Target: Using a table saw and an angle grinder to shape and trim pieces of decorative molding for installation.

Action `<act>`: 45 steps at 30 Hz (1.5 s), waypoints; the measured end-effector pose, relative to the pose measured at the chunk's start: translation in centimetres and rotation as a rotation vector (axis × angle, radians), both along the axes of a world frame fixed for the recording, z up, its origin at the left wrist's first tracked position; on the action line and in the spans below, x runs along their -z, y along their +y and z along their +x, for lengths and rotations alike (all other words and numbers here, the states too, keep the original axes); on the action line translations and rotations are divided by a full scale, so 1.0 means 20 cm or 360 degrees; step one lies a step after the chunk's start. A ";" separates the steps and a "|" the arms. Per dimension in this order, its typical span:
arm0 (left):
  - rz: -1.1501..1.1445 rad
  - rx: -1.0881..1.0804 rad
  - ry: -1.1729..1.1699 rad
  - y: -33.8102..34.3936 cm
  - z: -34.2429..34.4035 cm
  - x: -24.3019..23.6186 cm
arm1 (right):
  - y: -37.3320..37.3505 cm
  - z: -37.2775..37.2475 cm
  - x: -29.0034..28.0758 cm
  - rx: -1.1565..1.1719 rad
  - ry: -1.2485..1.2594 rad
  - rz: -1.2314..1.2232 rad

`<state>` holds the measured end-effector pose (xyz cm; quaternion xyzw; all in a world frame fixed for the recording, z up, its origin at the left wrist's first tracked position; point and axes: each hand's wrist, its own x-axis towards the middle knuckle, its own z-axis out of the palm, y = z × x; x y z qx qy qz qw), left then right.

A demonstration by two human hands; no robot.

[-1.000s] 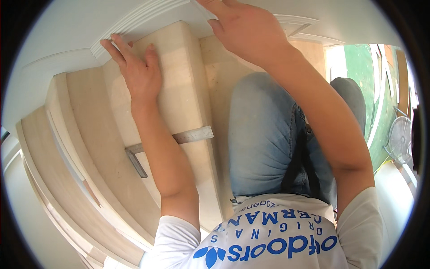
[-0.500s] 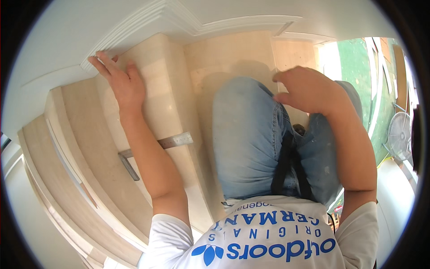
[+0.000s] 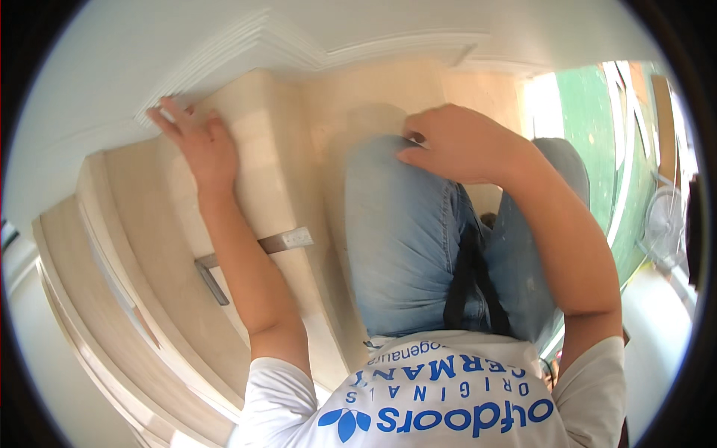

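Two bare hands are in view, and mainly the right hand (image 3: 459,142) has changed place: one second ago it was raised by the white wall, half a second ago it hung over the gap between the legs, and now it is above the left knee (image 3: 373,168), to the right of the metal square (image 3: 287,241) and farther toward the wall. The left hand (image 3: 203,148) stays where it was, beyond the square on the wall side, its fingertips up at the white moulding (image 3: 224,56); blur hides whether they touch. The left forearm crosses over the square, elbow bent on the near side of it. The left grip is loosely spread, thumb apart from the fingers, with nothing seen in it. The right grip is half curled, a small gap between thumb and fingers; whether it has hold of anything I cannot tell. The L-shaped square lies flat on the pale wooden step (image 3: 258,168), as before: its dark, thick arm is left of the forearm, and its thin, marked, silvery blade comes out to the right, reaching toward the step's edge
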<state>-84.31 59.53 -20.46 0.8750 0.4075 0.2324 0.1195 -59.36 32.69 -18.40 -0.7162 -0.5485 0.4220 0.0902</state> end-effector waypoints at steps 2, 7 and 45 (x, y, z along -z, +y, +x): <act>0.0143 0.0040 -0.0023 0.03 -0.03 0.03 | 0.01 0.00 0.00 0.0062 0.0073 0.0083; 0.0187 -0.0011 -0.0047 0.01 0.01 0.07 | 0.04 -0.03 -0.02 0.0087 0.0250 0.0027; -0.0176 -0.0362 -0.1002 0.04 -0.07 0.03 | 1.55 -0.98 -0.93 -0.1592 -0.2175 0.1539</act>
